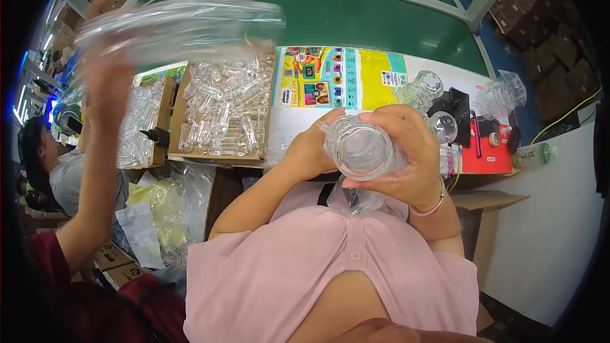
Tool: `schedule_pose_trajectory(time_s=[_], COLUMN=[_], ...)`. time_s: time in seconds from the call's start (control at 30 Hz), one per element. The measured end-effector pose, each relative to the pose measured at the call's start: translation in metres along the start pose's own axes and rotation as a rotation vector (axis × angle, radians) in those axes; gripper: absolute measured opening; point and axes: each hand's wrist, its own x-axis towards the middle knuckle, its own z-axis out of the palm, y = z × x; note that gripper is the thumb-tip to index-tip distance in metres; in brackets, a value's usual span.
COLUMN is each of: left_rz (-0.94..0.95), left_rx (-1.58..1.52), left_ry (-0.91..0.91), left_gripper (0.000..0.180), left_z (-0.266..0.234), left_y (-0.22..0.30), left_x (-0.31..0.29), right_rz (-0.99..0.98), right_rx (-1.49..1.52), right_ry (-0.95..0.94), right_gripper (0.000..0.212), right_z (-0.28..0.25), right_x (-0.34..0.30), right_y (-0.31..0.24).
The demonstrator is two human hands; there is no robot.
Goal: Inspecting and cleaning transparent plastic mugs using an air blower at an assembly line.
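Observation:
In front of my chest I hold a clear, ribbed round vessel [362, 152], its circular end facing up toward me. My right hand [410, 146] is wrapped round its right side. My left hand [312, 149] closes on its left side, with the fingertips partly hidden behind it. Clear plastic film [359, 200] hangs just below the vessel. Beyond my right hand, more clear vessels [427, 86] stand on the table. To the left, a co-worker's raised arm [105, 108] is beside a clear plastic bag [190, 22], blurred by motion.
Left of my hands stands a cardboard box [219, 157] full of small clear parts, with a similar box [166, 98] beside it. A colourful printed sheet [318, 82] lies ahead. At right are a black phone [455, 105], a tape roll [494, 141] and a bottle [534, 154].

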Motion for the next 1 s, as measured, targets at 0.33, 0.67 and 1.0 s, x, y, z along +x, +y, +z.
schedule_pose_trajectory(time_s=[0.33,0.67,1.0], left_rz=[-0.157,-0.161,-0.184], left_rx=[-0.044,-0.265,-0.056], left_ry=[0.099,0.298,0.334], left_gripper=[0.079,0.069,0.066], left_z=[-0.012,-0.059,-0.07], left_y=[-0.017,-0.003,-0.002], left_x=[0.005,-0.013,0.016], right_rz=[0.062,0.011,0.358], right_rx=[-0.339,-0.047,-0.349], right_ry=[0.827,0.569,0.333], right_gripper=[0.062,0.056,0.05], right_z=[-0.046,-0.024,0.056], right_x=[0.0,0.012,0.008], right_y=[0.0,0.005,0.095])
